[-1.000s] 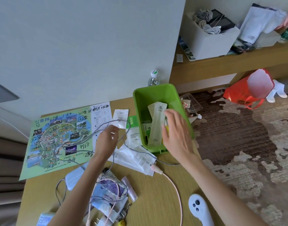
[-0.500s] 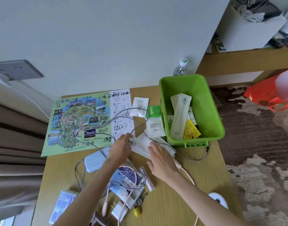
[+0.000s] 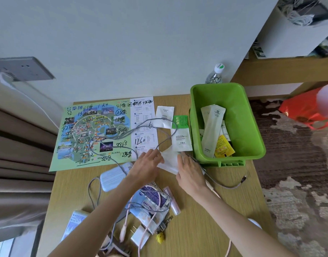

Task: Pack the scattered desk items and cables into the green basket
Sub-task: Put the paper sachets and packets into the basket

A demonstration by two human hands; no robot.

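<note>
Now the right hand point(image 3: 191, 167), seen over the green basket point(image 3: 241, 112) a second ago, has been brought back to the desk point(image 3: 205, 219) and laid flat, fingers straight, on a white packet point(image 3: 168, 160) just in front of the basket. The left hand point(image 3: 148, 162) has been lowered from the grey cable point(image 3: 175, 129) to the packet's other edge, fingers likewise extended and nothing visibly gripped. A long pale sachet point(image 3: 211, 130) and a yellow sachet point(image 3: 223, 147) are already lodged in the basket. The packet is judged to be the next item, though the grey cable lies across it and may be dragged along. Two white sachets point(image 3: 181, 140), a power bank point(image 3: 113, 177) and the cables are still to be packed.
</note>
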